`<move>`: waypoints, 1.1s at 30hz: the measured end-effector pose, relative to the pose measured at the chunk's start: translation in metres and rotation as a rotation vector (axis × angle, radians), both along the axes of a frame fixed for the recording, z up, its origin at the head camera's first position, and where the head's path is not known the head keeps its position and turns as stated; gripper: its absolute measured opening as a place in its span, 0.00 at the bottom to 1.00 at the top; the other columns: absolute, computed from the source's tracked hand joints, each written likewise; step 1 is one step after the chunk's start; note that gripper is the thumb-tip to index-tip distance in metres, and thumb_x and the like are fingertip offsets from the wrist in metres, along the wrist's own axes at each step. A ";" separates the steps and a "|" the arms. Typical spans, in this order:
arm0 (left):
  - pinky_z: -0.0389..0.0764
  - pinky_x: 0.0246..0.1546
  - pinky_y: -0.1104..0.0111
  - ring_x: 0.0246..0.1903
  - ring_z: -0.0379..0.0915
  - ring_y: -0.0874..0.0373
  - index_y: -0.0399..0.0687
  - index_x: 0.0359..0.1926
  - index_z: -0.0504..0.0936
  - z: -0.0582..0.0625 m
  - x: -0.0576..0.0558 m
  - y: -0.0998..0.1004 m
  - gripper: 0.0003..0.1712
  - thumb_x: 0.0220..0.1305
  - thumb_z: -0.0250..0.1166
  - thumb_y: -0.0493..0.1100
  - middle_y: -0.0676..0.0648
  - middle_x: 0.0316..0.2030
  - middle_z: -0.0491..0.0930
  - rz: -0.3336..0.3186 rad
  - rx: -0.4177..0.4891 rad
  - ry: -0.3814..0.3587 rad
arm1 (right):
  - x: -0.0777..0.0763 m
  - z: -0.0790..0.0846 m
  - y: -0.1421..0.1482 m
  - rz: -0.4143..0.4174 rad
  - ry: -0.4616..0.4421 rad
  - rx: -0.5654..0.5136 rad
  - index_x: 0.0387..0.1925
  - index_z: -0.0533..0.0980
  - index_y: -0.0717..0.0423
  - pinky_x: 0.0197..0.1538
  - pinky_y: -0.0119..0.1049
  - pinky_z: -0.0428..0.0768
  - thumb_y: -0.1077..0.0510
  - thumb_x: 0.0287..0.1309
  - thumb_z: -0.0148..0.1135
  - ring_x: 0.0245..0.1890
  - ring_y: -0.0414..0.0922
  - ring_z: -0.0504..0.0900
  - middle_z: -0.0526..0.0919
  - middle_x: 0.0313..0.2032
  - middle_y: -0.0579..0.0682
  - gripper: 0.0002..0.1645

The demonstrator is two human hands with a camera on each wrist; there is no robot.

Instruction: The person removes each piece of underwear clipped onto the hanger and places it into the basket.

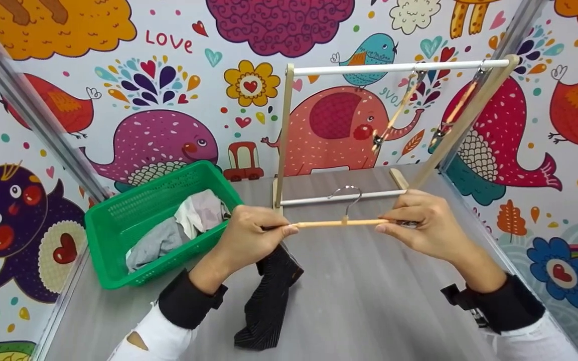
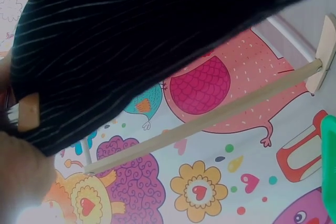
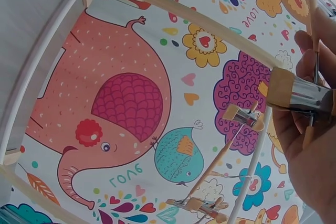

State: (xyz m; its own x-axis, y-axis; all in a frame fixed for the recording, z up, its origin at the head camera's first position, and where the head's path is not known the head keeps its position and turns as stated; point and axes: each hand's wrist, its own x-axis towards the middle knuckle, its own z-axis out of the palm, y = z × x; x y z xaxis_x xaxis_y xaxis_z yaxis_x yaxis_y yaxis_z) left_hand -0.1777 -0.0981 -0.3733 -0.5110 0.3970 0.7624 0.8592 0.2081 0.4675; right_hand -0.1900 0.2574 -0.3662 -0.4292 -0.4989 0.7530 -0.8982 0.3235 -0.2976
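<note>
Both hands hold a wooden clip hanger [image 1: 319,224] level in mid-air, its metal hook upward. My left hand [image 1: 254,234] pinches the left end. From there hangs a black cloth [image 1: 269,301] with thin pale stripes; its kind is not plain. In the left wrist view the black striped cloth [image 2: 115,51] fills the top, caught by a clip with a wooden pad [image 2: 29,113]. My right hand [image 1: 432,228] grips the right end at the other clip. The right wrist view shows that metal clip [image 3: 310,95], with no cloth visible in it.
A green basket [image 1: 101,250] on the left holds grey cloth [image 1: 156,245] and whitish cloth [image 1: 201,213]. Behind stands a wooden rack [image 1: 284,135] with a white top bar [image 1: 349,68], where two clip hangers [image 1: 399,113] hang at the right. A patterned wall rises behind.
</note>
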 end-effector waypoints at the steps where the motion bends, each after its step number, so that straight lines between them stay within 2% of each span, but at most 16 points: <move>1: 0.66 0.17 0.75 0.16 0.66 0.61 0.43 0.29 0.92 0.000 0.000 0.000 0.04 0.57 0.79 0.34 0.51 0.18 0.79 0.001 -0.005 -0.002 | 0.001 -0.001 0.000 -0.003 -0.009 -0.002 0.31 0.90 0.61 0.29 0.27 0.66 0.51 0.56 0.81 0.26 0.42 0.71 0.81 0.23 0.46 0.15; 5: 0.67 0.17 0.75 0.17 0.66 0.62 0.43 0.29 0.92 0.001 0.002 0.000 0.04 0.58 0.79 0.34 0.51 0.18 0.78 -0.005 -0.023 -0.043 | 0.003 -0.003 0.000 -0.011 -0.002 -0.026 0.29 0.90 0.60 0.30 0.29 0.67 0.43 0.63 0.74 0.27 0.42 0.71 0.80 0.23 0.45 0.22; 8: 0.70 0.18 0.73 0.19 0.69 0.62 0.43 0.31 0.92 0.002 0.004 -0.001 0.03 0.60 0.78 0.33 0.51 0.20 0.80 -0.013 -0.041 -0.088 | 0.003 -0.004 0.000 -0.004 0.043 -0.052 0.28 0.90 0.60 0.30 0.29 0.67 0.44 0.64 0.73 0.26 0.42 0.71 0.80 0.22 0.46 0.23; 10: 0.75 0.21 0.72 0.21 0.73 0.61 0.43 0.35 0.93 0.003 0.005 -0.002 0.02 0.61 0.77 0.33 0.51 0.24 0.84 -0.018 -0.046 -0.124 | 0.003 -0.004 0.000 0.005 0.069 -0.072 0.27 0.89 0.61 0.30 0.28 0.66 0.45 0.65 0.73 0.25 0.42 0.70 0.80 0.22 0.47 0.23; 15: 0.85 0.30 0.67 0.29 0.82 0.59 0.39 0.49 0.90 0.004 0.009 -0.007 0.14 0.61 0.77 0.34 0.48 0.33 0.89 -0.022 -0.033 -0.201 | 0.002 -0.007 0.003 0.031 0.096 -0.111 0.27 0.88 0.62 0.29 0.27 0.64 0.47 0.65 0.73 0.24 0.43 0.68 0.78 0.21 0.48 0.22; 18: 0.85 0.28 0.67 0.29 0.82 0.58 0.37 0.53 0.87 0.003 0.011 -0.009 0.18 0.62 0.76 0.35 0.46 0.34 0.88 -0.036 -0.033 -0.186 | 0.003 -0.008 0.006 0.042 0.093 -0.125 0.27 0.88 0.62 0.27 0.27 0.62 0.48 0.65 0.74 0.23 0.42 0.68 0.78 0.21 0.48 0.21; 23: 0.82 0.25 0.67 0.27 0.79 0.58 0.36 0.55 0.86 -0.003 0.012 -0.010 0.18 0.63 0.73 0.33 0.45 0.35 0.88 -0.068 -0.012 -0.137 | 0.004 -0.011 0.011 0.041 0.088 -0.141 0.27 0.88 0.63 0.27 0.27 0.62 0.48 0.65 0.74 0.23 0.42 0.68 0.79 0.21 0.48 0.21; 29: 0.83 0.30 0.66 0.32 0.81 0.58 0.36 0.49 0.88 -0.004 0.012 -0.012 0.12 0.63 0.73 0.31 0.45 0.35 0.88 -0.046 -0.006 -0.129 | 0.004 -0.011 0.013 0.026 0.095 -0.138 0.26 0.88 0.63 0.27 0.27 0.64 0.47 0.65 0.74 0.23 0.42 0.69 0.81 0.21 0.49 0.22; 33: 0.80 0.27 0.68 0.28 0.78 0.60 0.38 0.44 0.87 -0.004 0.011 -0.012 0.08 0.64 0.73 0.31 0.49 0.32 0.86 -0.051 -0.018 -0.087 | 0.004 -0.011 0.014 0.021 0.105 -0.134 0.26 0.88 0.63 0.27 0.27 0.64 0.47 0.65 0.74 0.23 0.42 0.69 0.81 0.21 0.49 0.22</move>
